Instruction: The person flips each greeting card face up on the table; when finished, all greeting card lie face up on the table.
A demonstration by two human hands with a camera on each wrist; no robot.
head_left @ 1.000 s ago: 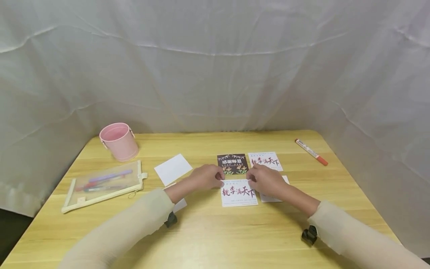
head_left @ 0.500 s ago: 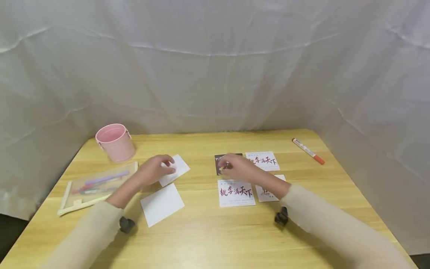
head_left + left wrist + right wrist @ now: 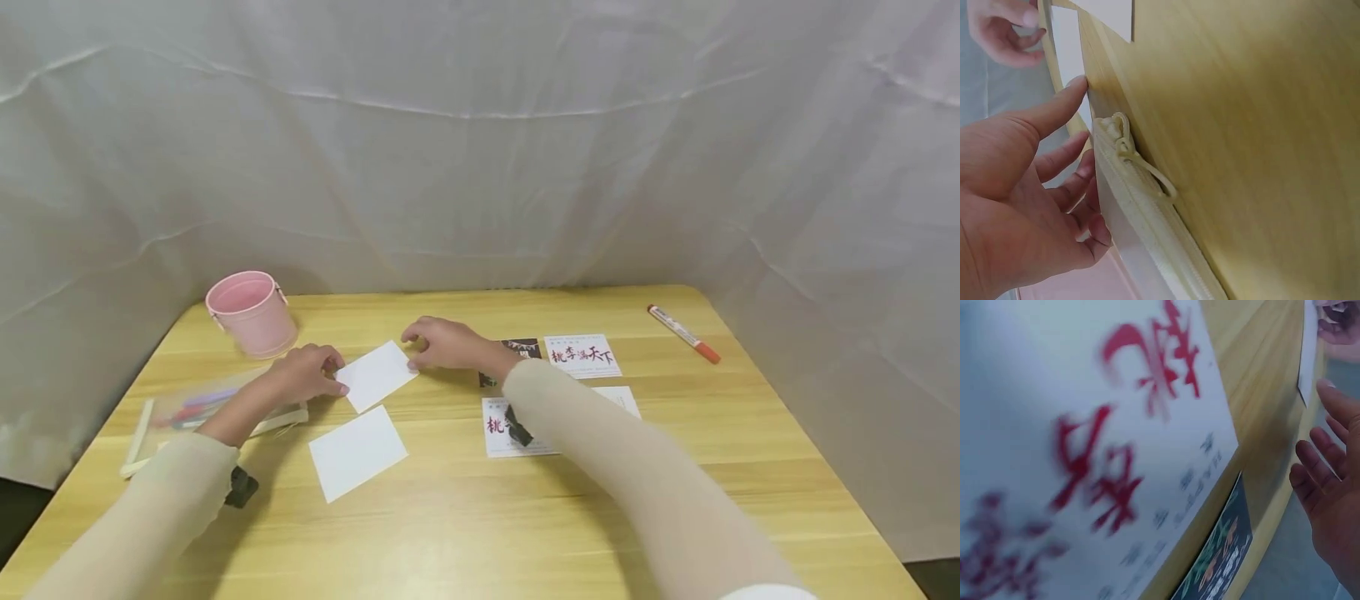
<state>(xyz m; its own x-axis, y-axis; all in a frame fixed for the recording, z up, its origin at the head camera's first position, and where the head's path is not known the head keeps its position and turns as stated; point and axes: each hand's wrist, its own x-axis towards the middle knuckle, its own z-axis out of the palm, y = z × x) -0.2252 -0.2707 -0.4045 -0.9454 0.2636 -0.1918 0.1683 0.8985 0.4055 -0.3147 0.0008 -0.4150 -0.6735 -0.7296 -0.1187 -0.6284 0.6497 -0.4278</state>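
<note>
Two blank white cards lie left of centre in the head view. My left hand [image 3: 303,373] is at the left end of the farther white card [image 3: 375,375], its thumb tip on the card's edge; the left wrist view shows this thumb [image 3: 1063,106] stretched out and the other fingers loosely bent. My right hand [image 3: 450,343] is at that card's right corner, thumb and fingers apart. In the right wrist view a small gap shows between its thumb [image 3: 1334,400] and the card [image 3: 1307,356]. The nearer white card [image 3: 358,452] lies untouched.
Under my right forearm lie a dark flowered card [image 3: 522,345] and white cards with red lettering [image 3: 581,357], one partly covered. A red-capped marker [image 3: 682,333] lies far right. A pink bucket [image 3: 255,323] and a zipped pouch with pens [image 3: 142,429] are left.
Both hands have left the lettered card and moved left. They have come to the two ends of the farther blank card, which now sits slightly turned between them.
</note>
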